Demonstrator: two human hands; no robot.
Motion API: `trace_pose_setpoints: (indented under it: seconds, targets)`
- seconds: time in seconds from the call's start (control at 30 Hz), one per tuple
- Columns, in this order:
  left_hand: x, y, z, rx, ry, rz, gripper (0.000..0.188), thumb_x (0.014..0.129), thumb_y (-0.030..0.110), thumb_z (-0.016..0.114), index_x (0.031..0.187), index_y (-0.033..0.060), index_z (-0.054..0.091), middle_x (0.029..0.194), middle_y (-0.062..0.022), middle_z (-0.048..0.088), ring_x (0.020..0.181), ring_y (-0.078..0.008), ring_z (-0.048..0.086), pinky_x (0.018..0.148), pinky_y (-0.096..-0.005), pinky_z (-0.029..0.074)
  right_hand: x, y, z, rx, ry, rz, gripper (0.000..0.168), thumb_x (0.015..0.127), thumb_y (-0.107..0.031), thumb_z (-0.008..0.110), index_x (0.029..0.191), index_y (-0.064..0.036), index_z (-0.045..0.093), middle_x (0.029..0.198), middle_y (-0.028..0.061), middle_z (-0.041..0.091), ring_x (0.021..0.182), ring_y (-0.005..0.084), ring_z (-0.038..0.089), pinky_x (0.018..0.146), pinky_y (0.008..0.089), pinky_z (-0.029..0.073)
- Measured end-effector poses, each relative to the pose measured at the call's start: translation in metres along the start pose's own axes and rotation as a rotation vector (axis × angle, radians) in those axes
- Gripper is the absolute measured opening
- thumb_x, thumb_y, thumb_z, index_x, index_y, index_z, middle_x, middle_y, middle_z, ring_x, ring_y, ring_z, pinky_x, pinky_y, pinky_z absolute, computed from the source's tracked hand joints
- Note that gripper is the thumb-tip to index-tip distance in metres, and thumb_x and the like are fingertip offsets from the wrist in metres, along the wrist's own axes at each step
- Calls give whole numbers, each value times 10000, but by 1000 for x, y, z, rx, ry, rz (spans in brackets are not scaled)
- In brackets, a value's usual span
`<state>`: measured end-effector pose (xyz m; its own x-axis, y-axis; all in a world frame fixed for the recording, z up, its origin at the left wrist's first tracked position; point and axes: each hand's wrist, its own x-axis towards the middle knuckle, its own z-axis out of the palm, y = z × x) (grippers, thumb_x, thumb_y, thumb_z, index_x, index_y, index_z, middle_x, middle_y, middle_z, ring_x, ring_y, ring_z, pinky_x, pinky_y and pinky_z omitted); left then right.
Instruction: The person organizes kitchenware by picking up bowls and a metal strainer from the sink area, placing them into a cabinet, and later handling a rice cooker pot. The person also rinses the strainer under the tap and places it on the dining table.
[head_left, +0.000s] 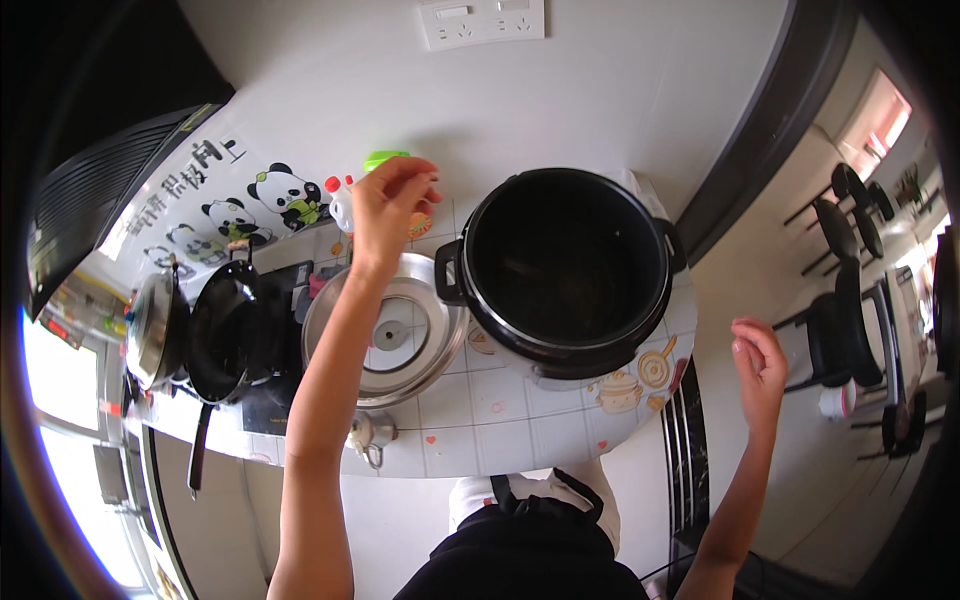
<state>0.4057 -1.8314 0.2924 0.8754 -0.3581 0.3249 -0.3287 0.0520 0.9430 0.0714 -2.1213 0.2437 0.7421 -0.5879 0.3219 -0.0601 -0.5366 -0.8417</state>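
Observation:
My left hand (390, 202) is raised over the back of the counter with its fingers bent towards each other; whether anything small is between them cannot be told. Behind it are a green-topped item (384, 159) and a white bottle with a red cap (340, 202). Below my left forearm lies a round metal lid with a glass centre (442, 322). A large black two-handled pot (562, 255), uncovered and dark inside, stands right of the lid. My right hand (761, 356) hangs in the air beyond the counter's right edge, fingers curled loosely, touching nothing.
A black frying pan (217, 330) and a lidded pan (154, 330) stand at the left by a black cooktop (262, 409). A small metal vessel (371, 435) sits near the counter's front edge (480, 469). Wall sockets (484, 22) are above; black chairs (825, 337) stand at the right.

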Motion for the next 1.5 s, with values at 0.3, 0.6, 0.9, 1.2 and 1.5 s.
trace_pose_setpoints:
  seconds: [0.3,0.6,0.9,1.2,1.5]
  targets:
    - [-15,-18,98,727,-484,332,312,646,-41,702,930,56,618,1104,-57,515,898,-189,545,810,-292,458,78,29,-14,99,-159,-148,118,847,11,562,949,33,616,972,102,629,896,174,597,830,278,468]
    - [-17,17,46,432,30,96,202,815,-4,603,1012,9,646,921,-23,603,793,-86,567,720,-217,460,79,-22,49,199,-305,-439,87,819,20,603,899,1,631,915,106,639,817,208,610,729,281,483]
    - [-24,-47,-8,459,-216,-41,278,712,30,627,987,37,668,914,-130,633,769,-214,600,724,-309,490,60,-44,145,-150,-269,-697,114,737,15,599,831,-42,629,846,59,642,728,226,607,656,323,471]
    - [-17,-64,-13,468,-256,35,179,681,17,611,848,14,673,805,-121,621,693,-246,592,654,-321,485,49,-41,157,-252,-159,-637,84,766,-14,518,787,-24,599,790,94,632,683,234,573,665,320,407]
    - [5,-78,-21,325,-334,-20,125,701,1,616,813,-12,670,759,-148,653,710,-269,628,677,-341,499,44,-40,162,-274,-103,-559,110,792,-56,494,778,-18,596,786,102,623,702,225,550,688,319,385]
